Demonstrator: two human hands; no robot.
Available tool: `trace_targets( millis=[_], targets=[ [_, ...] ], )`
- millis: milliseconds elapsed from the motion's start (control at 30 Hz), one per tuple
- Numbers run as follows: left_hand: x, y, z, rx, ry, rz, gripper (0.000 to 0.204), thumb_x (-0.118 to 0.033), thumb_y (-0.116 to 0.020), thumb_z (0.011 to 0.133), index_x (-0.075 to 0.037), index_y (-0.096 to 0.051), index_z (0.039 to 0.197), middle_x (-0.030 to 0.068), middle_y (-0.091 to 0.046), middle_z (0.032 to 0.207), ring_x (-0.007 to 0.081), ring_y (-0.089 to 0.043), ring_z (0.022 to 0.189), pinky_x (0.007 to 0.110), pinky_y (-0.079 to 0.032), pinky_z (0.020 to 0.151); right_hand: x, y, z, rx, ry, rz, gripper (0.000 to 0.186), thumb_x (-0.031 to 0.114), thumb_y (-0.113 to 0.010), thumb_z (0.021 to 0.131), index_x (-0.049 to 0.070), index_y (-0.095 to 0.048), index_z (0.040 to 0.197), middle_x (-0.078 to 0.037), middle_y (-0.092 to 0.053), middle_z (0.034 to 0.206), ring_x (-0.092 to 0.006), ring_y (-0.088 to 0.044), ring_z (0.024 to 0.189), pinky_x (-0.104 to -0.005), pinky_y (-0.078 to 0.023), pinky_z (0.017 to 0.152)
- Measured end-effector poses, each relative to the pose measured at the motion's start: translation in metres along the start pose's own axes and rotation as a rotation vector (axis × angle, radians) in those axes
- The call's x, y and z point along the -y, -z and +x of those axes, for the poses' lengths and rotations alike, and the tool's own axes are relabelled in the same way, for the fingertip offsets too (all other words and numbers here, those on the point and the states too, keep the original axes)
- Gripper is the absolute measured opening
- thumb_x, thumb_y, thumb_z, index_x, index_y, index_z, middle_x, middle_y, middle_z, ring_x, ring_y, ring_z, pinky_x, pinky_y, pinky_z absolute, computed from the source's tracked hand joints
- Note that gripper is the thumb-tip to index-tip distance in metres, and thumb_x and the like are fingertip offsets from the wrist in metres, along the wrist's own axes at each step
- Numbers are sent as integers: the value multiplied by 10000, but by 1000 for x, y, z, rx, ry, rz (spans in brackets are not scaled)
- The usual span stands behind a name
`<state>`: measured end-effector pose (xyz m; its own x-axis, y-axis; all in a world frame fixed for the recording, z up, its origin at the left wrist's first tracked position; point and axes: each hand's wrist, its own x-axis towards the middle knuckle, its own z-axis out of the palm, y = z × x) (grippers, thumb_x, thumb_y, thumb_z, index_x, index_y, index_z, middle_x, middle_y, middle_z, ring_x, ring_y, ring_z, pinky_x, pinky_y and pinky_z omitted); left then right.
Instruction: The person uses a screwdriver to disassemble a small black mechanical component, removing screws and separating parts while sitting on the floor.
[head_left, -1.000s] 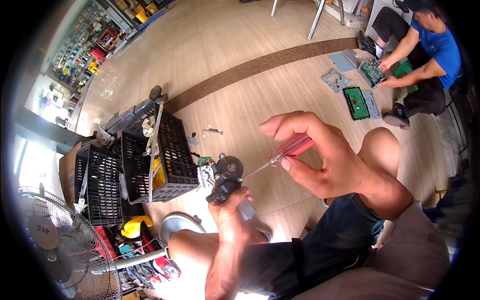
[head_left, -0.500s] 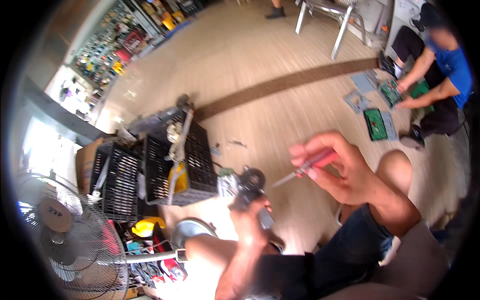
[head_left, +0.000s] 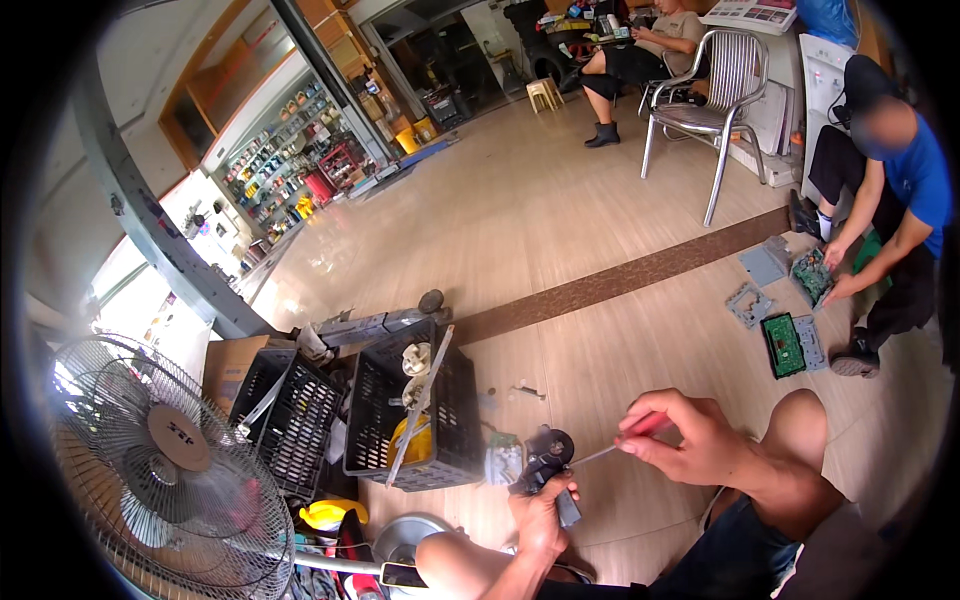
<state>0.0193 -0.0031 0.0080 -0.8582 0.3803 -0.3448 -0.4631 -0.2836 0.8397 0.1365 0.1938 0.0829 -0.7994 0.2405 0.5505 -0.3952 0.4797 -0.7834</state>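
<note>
In my left hand is a dark mechanical part with a round black wheel-like top and a grey block at its lower end; its exact kind I cannot make out. My right hand is closed round the red handle of a screwdriver. The thin metal shaft points left, and its tip is at or very near the side of the dark part. A small pale, clear-looking object lies on the floor just left of the part.
Black plastic crates holding white and yellow pieces stand at the left, beside a large fan. At the right, a person in blue handles a circuit board; more boards lie nearby. Farther back stand a metal chair and another seated person.
The whole view has tilted up, so the hands sit lower and more of the far room shows. The left hand still holds the part, the right the screwdriver.
</note>
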Motion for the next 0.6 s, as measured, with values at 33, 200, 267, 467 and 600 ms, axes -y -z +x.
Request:
trace_targets(
  millis=[33, 200, 267, 467, 600],
  targets=[
    [0, 0, 0, 2, -1, 11, 241, 84, -743, 820, 55, -659, 1044, 111, -692, 857, 175, -665, 658, 286, -567, 563, -1, 1, -2, -4, -45, -70, 371, 72, -759, 919, 19, -541, 1215, -154, -707, 1164, -223, -751, 920, -317, -615, 804],
    [-2, -3, -3, 14, -12, 20, 254, 86, -739, 821, 56, -655, 1059, 113, -695, 866, 174, -667, 663, 281, -565, 561, 10, 4, 3, -31, -6, -106, 369, 68, -741, 933, 13, -532, 1232, -156, -719, 1142, -230, -757, 926, -322, -617, 794],
    [0, 1, -1, 8, -18, 17, 292, 80, -742, 821, 53, -641, 1093, 109, -687, 879, 175, -663, 660, 283, -564, 556, 8, 4, 5, -9, 87, 10, 374, 72, -733, 942, 15, -523, 1246, -157, -720, 1138, -235, -758, 936, -340, -622, 765],
    [-2, 0, -1, -11, -19, 24, 340, 79, -747, 814, 49, -621, 1128, 97, -665, 893, 174, -652, 646, 292, -560, 543, 11, 6, -2, 62, -137, -108, 362, 62, -695, 962, 15, -509, 1269, -169, -704, 1168, -247, -745, 982, -363, -610, 834],
    [-4, -1, -1, -12, -22, 45, 329, 70, -742, 817, 51, -625, 1124, 105, -676, 888, 175, -654, 646, 296, -564, 546, 14, 5, 5, 58, -110, -54, 360, 58, -693, 964, 15, -506, 1269, -172, -707, 1159, -256, -746, 1005, -361, -611, 836]
  ],
)
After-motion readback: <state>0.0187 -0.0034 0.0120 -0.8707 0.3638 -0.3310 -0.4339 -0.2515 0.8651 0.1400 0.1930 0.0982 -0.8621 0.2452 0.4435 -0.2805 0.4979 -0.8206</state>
